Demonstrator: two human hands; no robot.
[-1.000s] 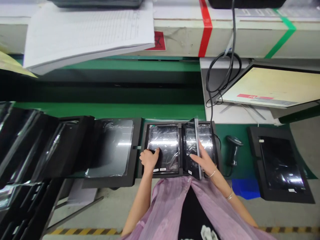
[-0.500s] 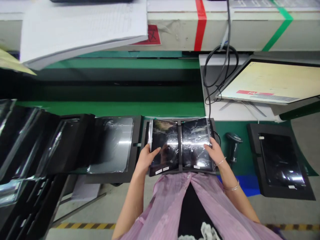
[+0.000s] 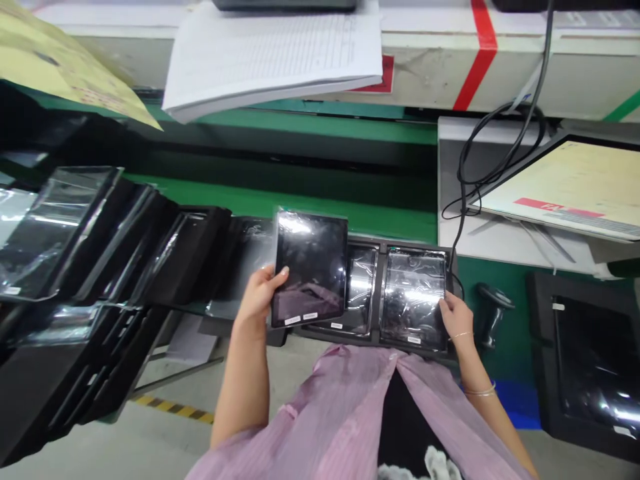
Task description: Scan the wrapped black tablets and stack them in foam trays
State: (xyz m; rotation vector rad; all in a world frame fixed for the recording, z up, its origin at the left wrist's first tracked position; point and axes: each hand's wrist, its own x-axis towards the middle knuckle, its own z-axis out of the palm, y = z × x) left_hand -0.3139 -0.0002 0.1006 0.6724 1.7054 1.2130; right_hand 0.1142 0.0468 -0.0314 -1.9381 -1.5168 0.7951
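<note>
My left hand grips the left edge of a dark, flat screen panel with white labels along its near edge. That panel is raised and slightly tilted over a black foam tray. Inside the tray, a second panel is partly covered by the raised one. A third panel, in shiny clear film, lies in the right-hand compartment. My right hand is closed at this panel's right edge, thumb over the rim; its fingertips are partly hidden.
On the left, several film-wrapped panels and black trays lean in a row. A handheld scanner, another tray with a panel and a monitor stand right. Cables hang beside the tray. Papers overhang the shelf.
My left hand has lifted one panel up and leftward, uncovering another panel beneath it in the tray. My right hand stays at the right panel, which now lies flatter. The view has shifted left.
</note>
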